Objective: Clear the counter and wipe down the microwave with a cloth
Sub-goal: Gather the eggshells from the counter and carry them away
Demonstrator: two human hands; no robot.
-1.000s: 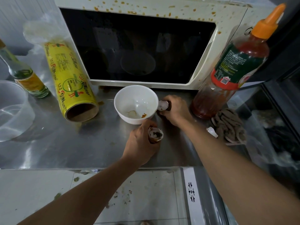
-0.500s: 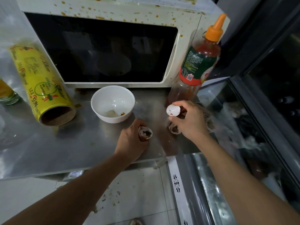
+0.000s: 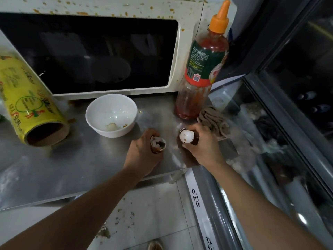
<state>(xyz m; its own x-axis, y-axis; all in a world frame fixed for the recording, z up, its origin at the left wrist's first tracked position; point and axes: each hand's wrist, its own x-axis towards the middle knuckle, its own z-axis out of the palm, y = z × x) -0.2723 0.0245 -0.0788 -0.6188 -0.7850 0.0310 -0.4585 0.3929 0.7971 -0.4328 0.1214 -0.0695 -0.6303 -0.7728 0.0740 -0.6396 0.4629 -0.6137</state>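
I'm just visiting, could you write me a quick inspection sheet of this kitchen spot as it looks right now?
Surface: steel counter, smeared, stains near the microwave's foot.
Job's things: microwave spattered with orange specks; brown cloth bunched beside the sauce bottle.
Clutter: white bowl with scraps; yellow wrap roll lying on its side.
Hands: left hand holds an eggshell; right hand holds a white eggshell piece.
Cables: nothing seen.
Surroundings: crumbs on floor tiles; glass-fronted cabinet at right.
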